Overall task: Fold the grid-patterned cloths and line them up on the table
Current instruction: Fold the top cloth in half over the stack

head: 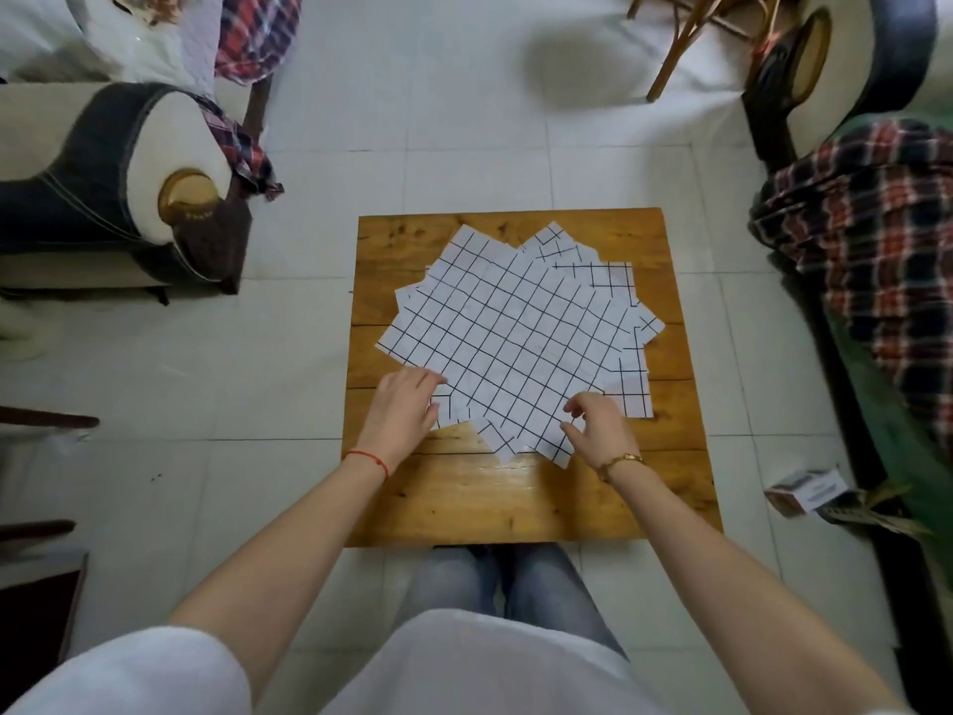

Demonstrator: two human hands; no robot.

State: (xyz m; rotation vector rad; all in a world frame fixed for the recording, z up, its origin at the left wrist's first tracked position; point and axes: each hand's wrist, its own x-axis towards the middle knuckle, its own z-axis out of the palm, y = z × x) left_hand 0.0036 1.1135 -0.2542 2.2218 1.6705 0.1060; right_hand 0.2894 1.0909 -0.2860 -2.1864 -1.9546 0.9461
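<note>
Fanned across the middle of the wooden table (515,503): a loose pile of grid-patterned cloths (515,332), unfolded, corners splayed. At seven o'clock of the pile, left hand (407,405) flat on its edge, fingers spread. At five o'clock, right hand (593,425) curled narrow at a corner, possibly pinching it.

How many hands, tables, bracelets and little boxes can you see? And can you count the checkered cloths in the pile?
Hands: 2, left hand and right hand
Wooden table: 1
Wrist bands: 2, red string and gold bracelet
Small box on the floor: 1
Total: 6
Grid cloths: several overlapping unfolded; exact number cannot be told.
</note>
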